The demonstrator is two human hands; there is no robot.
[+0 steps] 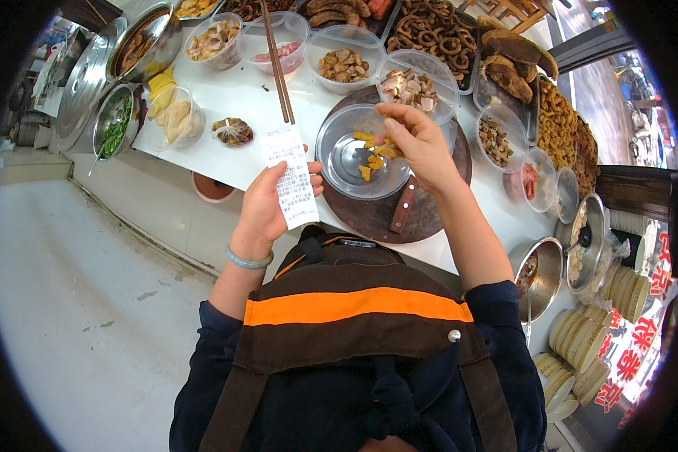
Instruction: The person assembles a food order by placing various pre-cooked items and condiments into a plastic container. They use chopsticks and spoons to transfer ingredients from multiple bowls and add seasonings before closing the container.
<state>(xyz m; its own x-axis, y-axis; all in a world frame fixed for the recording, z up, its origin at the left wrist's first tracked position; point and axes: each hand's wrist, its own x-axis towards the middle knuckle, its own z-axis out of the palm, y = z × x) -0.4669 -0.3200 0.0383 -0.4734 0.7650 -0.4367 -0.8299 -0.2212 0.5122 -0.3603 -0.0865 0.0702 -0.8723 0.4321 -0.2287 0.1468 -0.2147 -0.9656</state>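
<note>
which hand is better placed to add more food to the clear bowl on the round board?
Right. The right hand is over the clear bowl, fingers pinching yellow pieces. The left hand is beside it, occupied holding a paper slip.

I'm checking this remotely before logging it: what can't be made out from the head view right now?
- Knife: only the handle shows; the clear bowl covers the blade.
- Right hand: its fingertips curl over the yellow pieces, so the grip is unclear.
- Slip in the left hand: print too small.
- Pots at right: contents warped by the rim.
</note>
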